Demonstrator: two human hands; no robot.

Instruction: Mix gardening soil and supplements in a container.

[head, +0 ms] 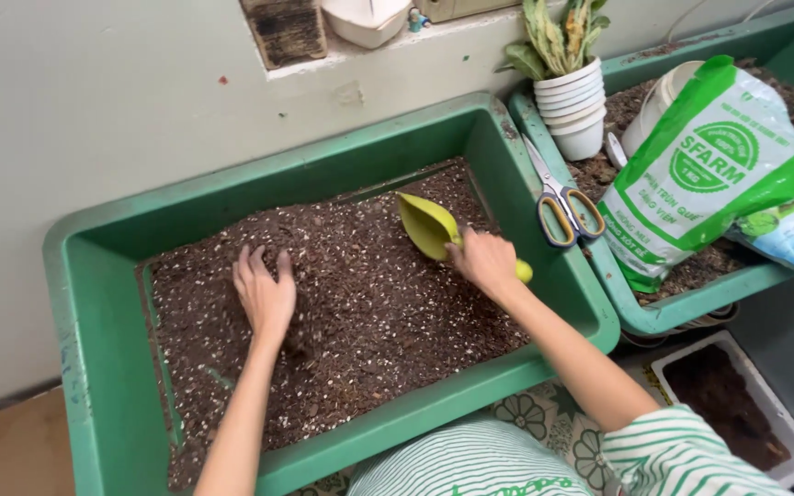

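Potting soil (360, 276) with white flecks fills the bottom of the big green planter trough (94, 276), so it looks like the filling part is mostly done. The surface is lumpy though, lower near the front edge, so I'd say levelling is what's left. Left hand (265, 292) lies flat on the soil, fingers spread, holding nothing. Right hand (486, 262) is wrapped around the handle of a yellow-green scoop (426, 225), its blade resting on the soil toward the back. Scissors (562, 207) sit on the rim between this trough and the next, by a green-and-white bag (709, 174).
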